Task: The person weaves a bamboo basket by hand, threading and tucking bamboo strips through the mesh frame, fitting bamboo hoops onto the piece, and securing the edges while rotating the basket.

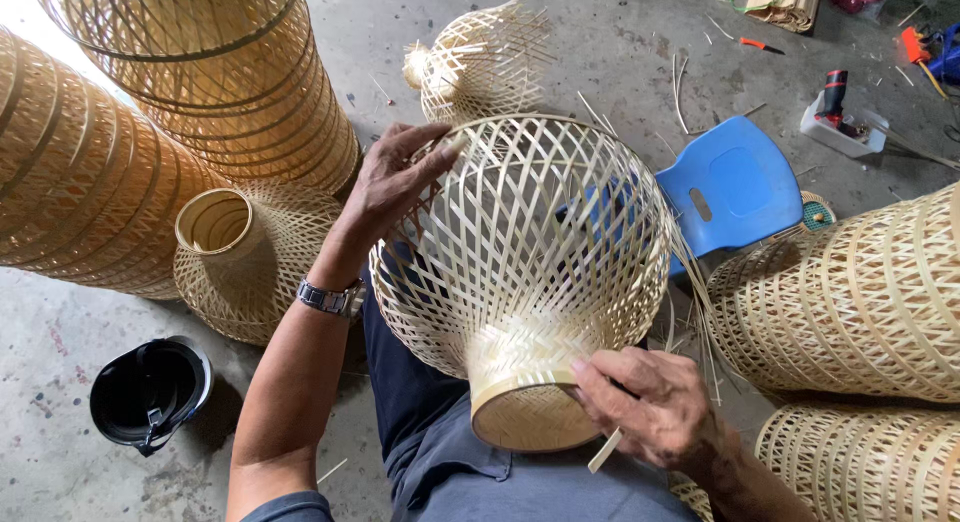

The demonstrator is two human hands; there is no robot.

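Upper left of my view stand stacked woven baskets [180,102]; a blue plastic chair [735,187] centre right, a black helmet [148,392] lower left.

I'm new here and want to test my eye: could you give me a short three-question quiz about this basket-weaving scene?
1. True or false: the left hand rests on the wide rim of the woven bamboo basket.
2. Which hand grips the basket's narrow neck: A) left, B) right?
3. What colour is the plastic stool behind the basket?

Key: 1 true; 2 B; 3 blue.
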